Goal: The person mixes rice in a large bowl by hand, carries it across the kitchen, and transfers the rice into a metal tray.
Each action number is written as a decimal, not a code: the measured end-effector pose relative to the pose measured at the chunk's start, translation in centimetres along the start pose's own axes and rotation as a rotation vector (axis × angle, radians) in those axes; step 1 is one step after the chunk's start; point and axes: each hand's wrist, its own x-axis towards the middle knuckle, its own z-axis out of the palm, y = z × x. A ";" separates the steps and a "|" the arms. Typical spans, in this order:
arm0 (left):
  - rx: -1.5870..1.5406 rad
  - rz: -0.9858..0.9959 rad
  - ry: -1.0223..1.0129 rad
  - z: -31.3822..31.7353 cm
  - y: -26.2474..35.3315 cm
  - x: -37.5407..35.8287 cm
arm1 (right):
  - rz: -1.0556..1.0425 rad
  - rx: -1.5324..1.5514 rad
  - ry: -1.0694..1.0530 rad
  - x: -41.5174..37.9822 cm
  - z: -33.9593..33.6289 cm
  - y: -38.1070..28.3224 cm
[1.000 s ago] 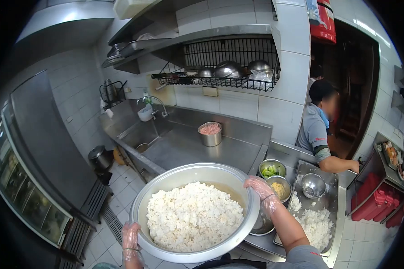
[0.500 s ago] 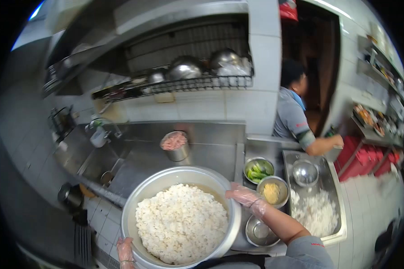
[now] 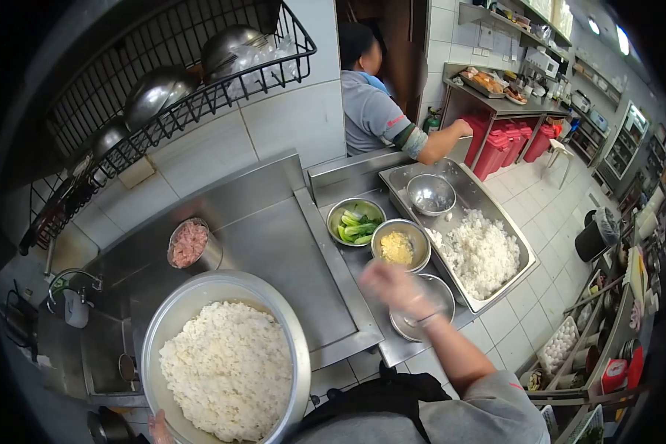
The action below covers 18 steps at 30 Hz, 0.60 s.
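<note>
A large silver pot (image 3: 301,348) holds a broad mound of cooked white rice (image 3: 226,370). At its lower left, my left hand (image 3: 160,429) in a clear glove grips the outer side near the rim, mostly hidden by the frame's bottom edge. My gloved right hand (image 3: 399,288) is apart from the pot, over an empty-looking metal bowl (image 3: 440,292); motion blurs its fingers. Just beyond it stands a bowl of minced yellowish pieces (image 3: 397,249), beside a bowl of cut green vegetables (image 3: 358,222).
A deep steel tray (image 3: 522,259) holds loose white rice and a small metal bowl (image 3: 431,194). Behind the pot stands a container of pink minced meat (image 3: 189,243). A co-worker (image 3: 381,111) reaches past the tray. A wire rack (image 3: 163,96) hangs overhead; a sink (image 3: 103,348) lies left.
My right hand has let go of the pot's rim and moved right towards the bowls. My view has turned right, so the pot appears further left. My left hand stays at the pot.
</note>
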 end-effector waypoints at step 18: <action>-0.916 -0.186 0.172 2.9 -1.7 1.3 | 0.623 0.042 0.392 6.1 -6.8 16.9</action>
